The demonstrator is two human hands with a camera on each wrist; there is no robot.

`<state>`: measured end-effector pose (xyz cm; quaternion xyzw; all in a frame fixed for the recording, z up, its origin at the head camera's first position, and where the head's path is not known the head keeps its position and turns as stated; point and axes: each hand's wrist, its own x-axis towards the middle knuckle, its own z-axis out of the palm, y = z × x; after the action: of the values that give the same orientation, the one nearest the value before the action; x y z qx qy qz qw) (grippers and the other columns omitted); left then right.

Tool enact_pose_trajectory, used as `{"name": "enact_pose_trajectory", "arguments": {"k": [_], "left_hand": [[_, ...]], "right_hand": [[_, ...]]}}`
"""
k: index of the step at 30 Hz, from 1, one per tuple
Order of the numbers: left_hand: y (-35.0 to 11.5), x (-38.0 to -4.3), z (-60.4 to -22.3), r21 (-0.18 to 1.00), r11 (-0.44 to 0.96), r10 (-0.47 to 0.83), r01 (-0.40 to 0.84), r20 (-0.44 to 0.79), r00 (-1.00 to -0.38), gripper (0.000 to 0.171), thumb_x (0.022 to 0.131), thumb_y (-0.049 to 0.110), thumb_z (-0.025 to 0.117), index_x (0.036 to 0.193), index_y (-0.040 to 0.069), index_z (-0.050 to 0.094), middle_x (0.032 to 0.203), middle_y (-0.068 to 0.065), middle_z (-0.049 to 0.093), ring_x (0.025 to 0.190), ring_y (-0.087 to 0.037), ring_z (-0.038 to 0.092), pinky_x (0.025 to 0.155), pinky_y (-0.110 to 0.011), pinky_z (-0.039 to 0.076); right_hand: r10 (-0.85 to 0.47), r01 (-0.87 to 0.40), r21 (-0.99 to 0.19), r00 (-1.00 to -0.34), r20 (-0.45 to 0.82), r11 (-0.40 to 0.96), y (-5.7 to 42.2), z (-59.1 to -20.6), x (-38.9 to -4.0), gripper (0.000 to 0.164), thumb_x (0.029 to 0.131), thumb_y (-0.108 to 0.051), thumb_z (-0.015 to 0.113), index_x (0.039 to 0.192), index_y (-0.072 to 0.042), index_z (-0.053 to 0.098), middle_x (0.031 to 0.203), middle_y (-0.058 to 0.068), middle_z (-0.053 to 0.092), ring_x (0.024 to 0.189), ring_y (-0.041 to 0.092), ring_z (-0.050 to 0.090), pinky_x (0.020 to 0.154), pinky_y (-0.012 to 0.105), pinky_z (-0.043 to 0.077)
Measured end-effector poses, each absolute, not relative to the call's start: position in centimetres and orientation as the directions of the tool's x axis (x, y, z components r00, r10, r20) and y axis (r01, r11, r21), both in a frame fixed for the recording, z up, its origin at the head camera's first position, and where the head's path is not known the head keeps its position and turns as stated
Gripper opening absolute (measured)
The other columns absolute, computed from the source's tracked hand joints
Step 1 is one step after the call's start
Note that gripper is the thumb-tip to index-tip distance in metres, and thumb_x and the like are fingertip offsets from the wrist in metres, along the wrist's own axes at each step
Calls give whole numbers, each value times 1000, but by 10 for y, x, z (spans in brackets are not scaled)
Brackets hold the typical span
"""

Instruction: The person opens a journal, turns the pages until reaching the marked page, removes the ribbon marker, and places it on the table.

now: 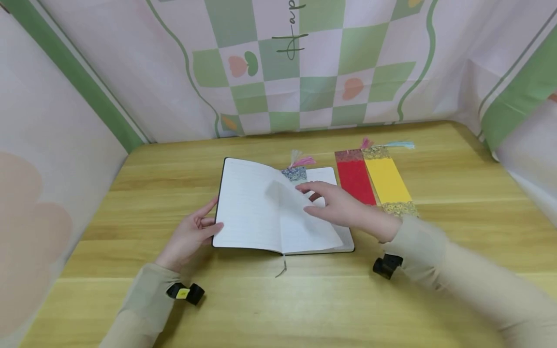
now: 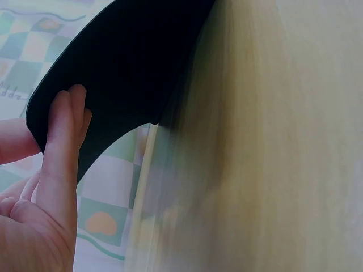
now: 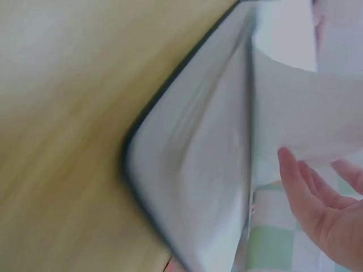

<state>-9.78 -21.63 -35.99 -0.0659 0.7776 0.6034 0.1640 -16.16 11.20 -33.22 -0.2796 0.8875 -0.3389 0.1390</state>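
An open notebook (image 1: 248,208) with a black cover lies on the table, its left half raised. My left hand (image 1: 189,237) grips the outer edge of that half, thumb over the page and fingers behind the black cover (image 2: 130,62). A loose page (image 1: 306,229) stands lifted over the right half and curves in the right wrist view. My right hand (image 1: 335,203) is over it with thumb and fingers spread, fingertips right at the page's edge. From under the page a bookmark (image 1: 295,174) with patterned end and tassels shows, its lower part hidden.
Right of the notebook lie a red bookmark (image 1: 356,179) and a yellow bookmark (image 1: 388,179), side by side with tassels at the back. A ribbon (image 1: 284,266) hangs from the notebook's spine onto the wooden table (image 1: 278,309). Behind stands a checkered curtain (image 1: 317,92).
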Motion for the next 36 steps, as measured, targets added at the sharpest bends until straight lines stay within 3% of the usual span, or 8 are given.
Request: {"name": "enact_pose_trajectory", "arguments": {"k": [4, 7, 11, 16, 20, 25, 32, 36], "left_hand": [[-215, -98, -359, 912, 274, 85, -304, -338, -937, 68, 93, 12, 60, 150, 28, 26, 113, -13, 66, 87, -10, 65, 76, -26, 53], [-215, -99, -359, 916, 263, 88, -303, -336, -938, 68, 93, 10, 59, 150, 26, 25, 114, -14, 66, 86, -10, 65, 75, -26, 53], [-216, -99, -360, 922, 246, 97, -299, -331, -939, 68, 93, 9, 59, 150, 25, 25, 113, -14, 67, 85, -10, 66, 74, -27, 54], [-216, -100, -361, 928, 227, 110, -296, -326, -939, 69, 93, 8, 58, 151, 25, 24, 112, -13, 67, 85, -10, 66, 75, -27, 54], [-217, -100, -361, 946, 178, 157, -270, -298, -942, 68, 95, 2, 52, 152, 18, 19, 121, -21, 62, 87, -10, 67, 77, -28, 55], [-220, -101, -359, 958, 149, 214, -244, -272, -938, 64, 97, -1, 44, 153, 12, 14, 124, -25, 58, 88, -9, 66, 76, -28, 55], [-225, -100, -358, 945, 174, 198, -278, -310, -930, 61, 99, 13, 47, 152, 12, 16, 100, 4, 70, 82, -7, 67, 72, -26, 54], [-225, -99, -359, 934, 215, 173, -284, -323, -931, 65, 97, 10, 52, 152, 17, 18, 95, 3, 70, 75, -5, 64, 69, -23, 53]], "right_hand": [[-575, -256, -810, -810, -119, 527, 106, -325, -159, 57, 92, -21, 60, 143, -9, 39, 140, 17, 44, 120, 34, 49, 91, 45, 50], [-612, -158, -895, -777, -148, 417, 99, -322, -159, 57, 96, -24, 52, 147, -8, 32, 145, 19, 36, 127, 36, 42, 96, 48, 46], [-680, -168, -906, -716, -159, 389, 86, -324, -154, 57, 99, -29, 44, 149, -10, 26, 150, 18, 28, 130, 36, 37, 101, 52, 40], [-736, -400, -734, -648, -198, 549, 65, -328, -143, 61, 99, -38, 45, 151, -13, 25, 155, 17, 19, 140, 37, 22, 111, 55, 24], [-751, -473, -639, -606, -263, 606, 50, -330, -134, 62, 98, -41, 47, 151, -15, 27, 158, 18, 10, 144, 38, 8, 114, 55, 14], [-746, -533, -547, -593, -303, 645, 37, -336, -129, 63, 97, -45, 47, 151, -22, 25, 158, 19, 3, 143, 40, 6, 113, 54, 19], [-739, -654, -344, -598, -311, 674, 22, -343, -128, 69, 95, -45, 50, 153, -23, 19, 156, 23, 9, 139, 44, 19, 111, 51, 28], [-737, -680, -287, -598, -315, 675, 19, -345, -127, 70, 95, -46, 50, 153, -23, 17, 155, 25, 11, 137, 45, 22, 110, 50, 28]]}}
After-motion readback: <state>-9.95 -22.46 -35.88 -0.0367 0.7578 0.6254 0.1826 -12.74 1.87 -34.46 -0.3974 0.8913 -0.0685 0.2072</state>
